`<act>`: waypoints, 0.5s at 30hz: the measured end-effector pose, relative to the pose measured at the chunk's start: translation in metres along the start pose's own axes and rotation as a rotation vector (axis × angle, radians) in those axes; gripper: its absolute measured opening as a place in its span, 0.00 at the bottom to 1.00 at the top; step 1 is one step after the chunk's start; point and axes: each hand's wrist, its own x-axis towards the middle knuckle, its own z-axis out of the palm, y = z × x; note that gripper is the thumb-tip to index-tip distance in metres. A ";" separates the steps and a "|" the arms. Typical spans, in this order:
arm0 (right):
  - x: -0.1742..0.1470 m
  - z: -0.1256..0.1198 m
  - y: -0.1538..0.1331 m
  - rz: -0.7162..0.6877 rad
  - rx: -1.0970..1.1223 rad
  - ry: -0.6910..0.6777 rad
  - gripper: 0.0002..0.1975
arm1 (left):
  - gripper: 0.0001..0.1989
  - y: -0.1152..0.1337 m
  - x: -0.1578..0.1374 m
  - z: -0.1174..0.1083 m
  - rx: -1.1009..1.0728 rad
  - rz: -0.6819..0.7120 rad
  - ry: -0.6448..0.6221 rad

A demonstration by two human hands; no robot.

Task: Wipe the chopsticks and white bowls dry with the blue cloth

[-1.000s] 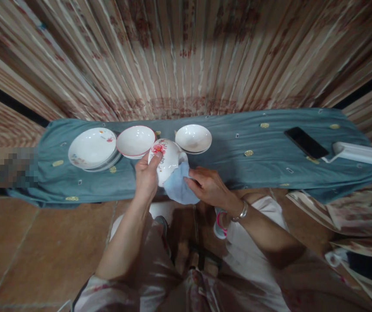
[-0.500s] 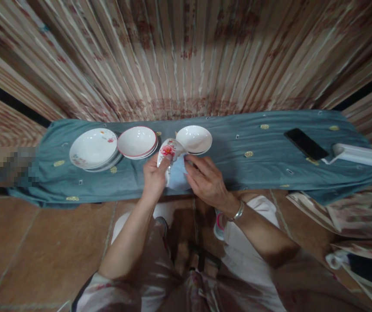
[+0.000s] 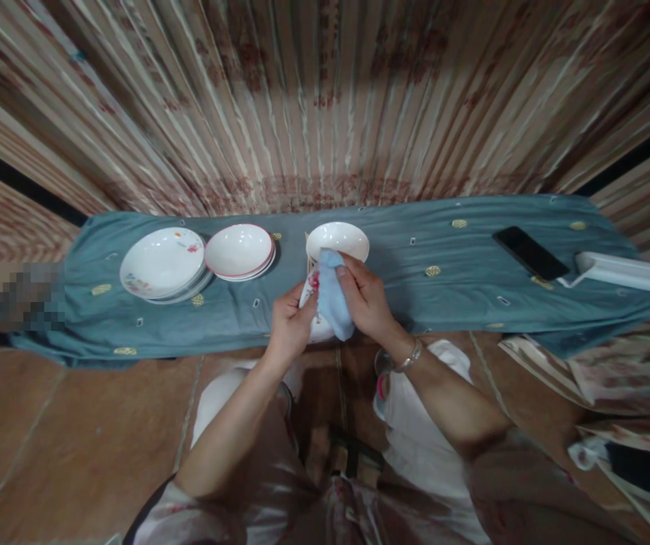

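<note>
Starting over on the left, the blue-green tablecloth [image 3: 443,303] with its yellow pineapple print runs along the table, and first up on it is a stack of white plates [image 3: 163,261], the top one showing small flowers near its rim. Just to the right, close beside it, comes a shorter stack of bowls [image 3: 238,250], red line round the top rim, open side up. Now to the middle and the action: the left hand [image 3: 289,324] is partly closed, gripping the flowered bowl [image 3: 318,331] by its left side, thumb on the near face, the other fingertips out of sight. That bowl is up in the air, tilted, at the near edge of the table, and much of it is covered by the light blue cloth [image 3: 334,299]. On the cloth's other side is the right hand [image 3: 364,295], also half closed, thumb pressing the fabric, fingers curled behind it, a silver bracelet [image 3: 409,356] at the wrist. Right behind the cloth sits a plain white bowl [image 3: 336,236], open side up, its front partly hidden. Swing right, well apart from the dishes, and there's a black phone [image 3: 530,253] lying slantwise, with a long white object [image 3: 628,272] just beside it.
</note>
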 end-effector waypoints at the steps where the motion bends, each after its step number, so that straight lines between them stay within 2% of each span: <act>1: 0.001 0.000 0.001 0.049 0.042 0.005 0.16 | 0.13 0.002 0.000 0.001 -0.005 -0.009 0.001; 10: 0.013 0.001 0.031 0.558 0.555 0.073 0.12 | 0.15 0.009 -0.005 0.007 -0.057 -0.067 0.020; 13: 0.011 0.004 0.039 0.670 0.683 0.058 0.11 | 0.15 0.011 -0.005 0.007 -0.090 -0.081 0.043; 15: 0.007 0.008 0.044 0.697 0.718 0.052 0.13 | 0.15 0.013 -0.005 0.008 -0.095 -0.076 0.056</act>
